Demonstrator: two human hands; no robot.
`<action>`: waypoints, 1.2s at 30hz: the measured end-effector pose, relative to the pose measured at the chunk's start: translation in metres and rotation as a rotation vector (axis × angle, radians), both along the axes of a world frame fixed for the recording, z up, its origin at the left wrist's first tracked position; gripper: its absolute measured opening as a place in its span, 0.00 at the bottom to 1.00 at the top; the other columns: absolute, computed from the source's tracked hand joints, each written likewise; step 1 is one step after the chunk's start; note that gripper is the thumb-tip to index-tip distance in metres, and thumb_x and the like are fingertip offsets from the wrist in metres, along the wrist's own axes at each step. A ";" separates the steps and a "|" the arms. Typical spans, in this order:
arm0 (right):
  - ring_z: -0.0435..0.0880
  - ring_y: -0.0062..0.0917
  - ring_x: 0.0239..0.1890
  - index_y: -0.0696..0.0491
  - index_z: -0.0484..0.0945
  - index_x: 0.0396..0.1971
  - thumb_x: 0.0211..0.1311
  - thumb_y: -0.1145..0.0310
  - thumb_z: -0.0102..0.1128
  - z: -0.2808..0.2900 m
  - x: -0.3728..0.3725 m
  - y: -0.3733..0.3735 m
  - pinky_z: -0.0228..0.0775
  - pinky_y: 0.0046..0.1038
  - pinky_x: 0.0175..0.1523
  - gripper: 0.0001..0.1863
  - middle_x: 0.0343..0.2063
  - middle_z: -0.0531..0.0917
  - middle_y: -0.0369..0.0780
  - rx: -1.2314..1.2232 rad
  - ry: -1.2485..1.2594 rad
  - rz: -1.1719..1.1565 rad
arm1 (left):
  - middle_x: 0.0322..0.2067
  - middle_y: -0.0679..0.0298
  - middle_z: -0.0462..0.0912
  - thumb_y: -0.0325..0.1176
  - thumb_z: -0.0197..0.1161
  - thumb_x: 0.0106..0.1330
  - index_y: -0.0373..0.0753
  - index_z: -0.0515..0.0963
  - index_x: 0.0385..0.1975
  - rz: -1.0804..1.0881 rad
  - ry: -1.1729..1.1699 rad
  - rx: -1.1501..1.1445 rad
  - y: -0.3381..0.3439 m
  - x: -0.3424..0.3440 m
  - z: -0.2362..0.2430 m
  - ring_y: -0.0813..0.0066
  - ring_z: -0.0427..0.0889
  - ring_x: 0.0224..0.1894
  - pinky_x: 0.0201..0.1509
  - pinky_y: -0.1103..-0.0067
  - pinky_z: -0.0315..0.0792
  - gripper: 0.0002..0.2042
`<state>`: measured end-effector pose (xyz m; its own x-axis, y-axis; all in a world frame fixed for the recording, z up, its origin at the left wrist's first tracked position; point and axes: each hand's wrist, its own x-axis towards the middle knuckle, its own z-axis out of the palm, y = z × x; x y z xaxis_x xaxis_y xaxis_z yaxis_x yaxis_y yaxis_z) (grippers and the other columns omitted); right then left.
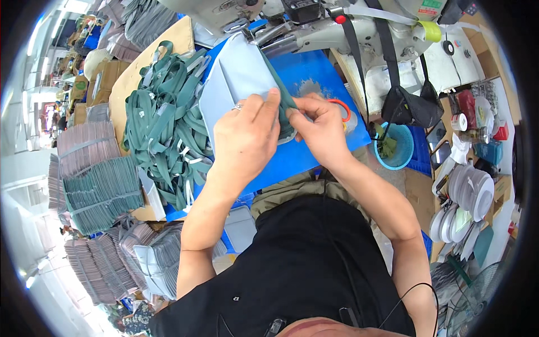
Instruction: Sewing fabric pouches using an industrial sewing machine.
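A light grey fabric piece point(238, 70) with a dark green side lies on the blue tabletop point(303, 160), close to the sewing machine. My left hand point(247, 135) is closed on its near part, with the thumb along the fold and a ring on one finger. With thumb and forefinger pinched, my right hand point(319, 126) grips the dark green edge point(286, 115) of the same piece. The two hands are close together, and the fingers hide part of the near end. Just beyond my right hand lie scissors with red handles point(343, 106), partly covered.
A tangled pile of green straps point(163, 123) lies to the left. The sewing machine point(325, 36) stands at the far side, with a black pouch point(412, 106) hanging to its right. Below hangs or stands a blue basket point(401, 149). Tied fabric stacks point(104, 194) fill the left.
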<state>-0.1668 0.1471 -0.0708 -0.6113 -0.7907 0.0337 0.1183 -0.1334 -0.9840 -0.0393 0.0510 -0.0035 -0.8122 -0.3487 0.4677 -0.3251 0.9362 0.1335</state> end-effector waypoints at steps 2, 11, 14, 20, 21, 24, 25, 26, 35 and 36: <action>0.79 0.15 0.28 0.58 0.89 0.43 0.63 0.77 0.66 0.004 0.003 0.001 0.72 0.18 0.30 0.10 0.31 0.80 0.35 0.027 -0.218 0.058 | 0.28 0.62 0.73 0.26 0.70 0.57 0.41 0.84 0.51 -0.034 -0.045 -0.023 0.000 -0.005 0.007 0.64 0.76 0.23 0.27 0.70 0.71 0.19; 0.78 0.12 0.24 0.61 0.87 0.43 0.65 0.76 0.65 0.008 -0.009 -0.043 0.71 0.17 0.26 0.09 0.29 0.83 0.33 -0.031 -0.368 0.088 | 0.30 0.65 0.74 0.28 0.71 0.54 0.43 0.85 0.49 -0.042 -0.167 -0.122 -0.045 -0.023 0.026 0.65 0.77 0.23 0.28 0.71 0.71 0.20; 0.78 0.11 0.25 0.61 0.87 0.43 0.65 0.74 0.66 0.013 -0.014 -0.062 0.70 0.16 0.27 0.10 0.26 0.83 0.32 0.011 -0.378 0.088 | 0.32 0.65 0.76 0.30 0.69 0.54 0.39 0.83 0.48 -0.060 -0.211 -0.179 -0.063 -0.032 0.029 0.68 0.82 0.30 0.30 0.72 0.74 0.19; 0.77 0.11 0.25 0.61 0.88 0.37 0.62 0.75 0.68 0.011 -0.020 -0.090 0.69 0.19 0.29 0.07 0.26 0.85 0.32 -0.098 -0.340 -0.011 | 0.31 0.63 0.77 0.26 0.70 0.55 0.40 0.84 0.48 -0.022 -0.103 -0.203 -0.067 -0.027 0.009 0.63 0.82 0.31 0.34 0.70 0.76 0.18; 0.79 0.11 0.27 0.62 0.89 0.35 0.60 0.75 0.69 0.011 -0.020 -0.092 0.70 0.20 0.32 0.07 0.28 0.86 0.33 -0.085 -0.401 -0.016 | 0.34 0.61 0.79 0.23 0.70 0.55 0.40 0.84 0.48 -0.115 0.090 -0.120 -0.055 -0.019 -0.002 0.61 0.83 0.34 0.37 0.70 0.76 0.19; 0.78 0.11 0.28 0.60 0.88 0.41 0.63 0.73 0.70 0.011 -0.019 -0.097 0.68 0.17 0.32 0.09 0.29 0.86 0.32 -0.053 -0.369 -0.046 | 0.55 0.50 0.80 0.19 0.71 0.55 0.35 0.78 0.59 -0.240 0.332 0.040 -0.025 -0.005 -0.043 0.51 0.82 0.56 0.60 0.66 0.76 0.27; 0.79 0.12 0.29 0.61 0.88 0.41 0.61 0.73 0.71 0.011 -0.020 -0.097 0.69 0.18 0.33 0.10 0.30 0.87 0.33 -0.050 -0.367 -0.054 | 0.57 0.48 0.78 0.19 0.71 0.55 0.34 0.73 0.63 -0.129 0.325 0.101 -0.024 -0.006 -0.057 0.49 0.79 0.59 0.64 0.65 0.73 0.32; 0.79 0.12 0.28 0.62 0.87 0.41 0.62 0.73 0.71 0.013 -0.020 -0.098 0.70 0.18 0.32 0.11 0.31 0.87 0.34 -0.041 -0.374 -0.049 | 0.60 0.47 0.76 0.20 0.71 0.55 0.34 0.69 0.68 -0.035 0.327 0.142 -0.025 -0.007 -0.069 0.47 0.77 0.62 0.67 0.63 0.71 0.36; 0.86 0.19 0.28 0.59 0.85 0.35 0.56 0.73 0.66 0.027 -0.023 -0.098 0.73 0.23 0.28 0.08 0.27 0.87 0.37 0.147 -0.057 -0.061 | 0.27 0.58 0.76 0.20 0.64 0.53 0.39 0.81 0.55 -0.011 -0.150 0.084 -0.048 0.017 -0.018 0.58 0.83 0.28 0.32 0.66 0.79 0.25; 0.86 0.19 0.28 0.59 0.85 0.35 0.56 0.73 0.66 0.027 -0.022 -0.097 0.73 0.23 0.28 0.08 0.27 0.87 0.37 0.137 -0.032 -0.041 | 0.27 0.58 0.76 0.20 0.64 0.53 0.39 0.81 0.55 -0.006 -0.152 0.089 -0.040 0.014 -0.009 0.58 0.83 0.28 0.32 0.66 0.79 0.25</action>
